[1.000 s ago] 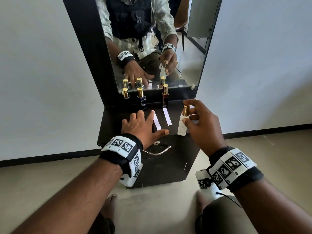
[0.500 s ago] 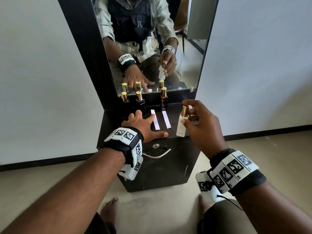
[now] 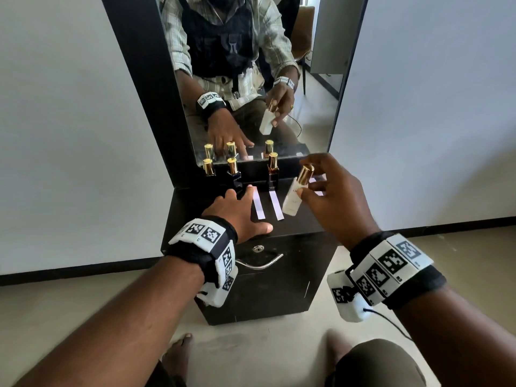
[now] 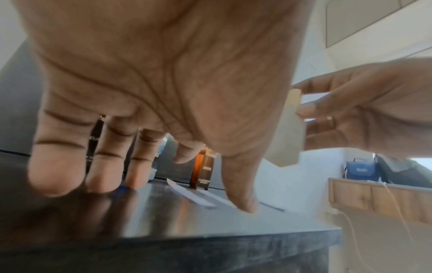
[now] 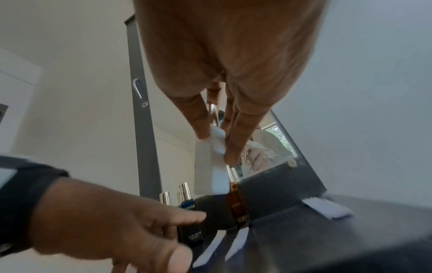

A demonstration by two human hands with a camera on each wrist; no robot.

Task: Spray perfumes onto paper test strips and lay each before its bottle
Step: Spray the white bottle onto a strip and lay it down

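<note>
My right hand (image 3: 321, 188) grips a white perfume bottle (image 3: 293, 199) with a gold cap, tilted, in the air above the right part of the black cabinet top (image 3: 296, 224). The right wrist view has the same white bottle (image 5: 210, 166) pinched between thumb and fingers. My left hand (image 3: 240, 210) lies flat on the top, fingers spread and straight. Two white paper strips (image 3: 259, 205) (image 3: 276, 205) lie side by side just right of it. An amber bottle (image 3: 273, 174), a dark blue bottle (image 3: 234, 175) and a black bottle (image 3: 208, 168) stand along the mirror base.
A tall mirror (image 3: 251, 79) in a black frame rises behind the bottles and repeats them. More white strips (image 3: 317, 185) lie at the right, partly behind my right hand. A drawer handle (image 3: 259, 263) sits below the front edge. White walls flank the cabinet.
The right hand has tilted the white bottle and carried it slightly up and away from me. The left hand stays flat on the top. The camera has moved closer.
</note>
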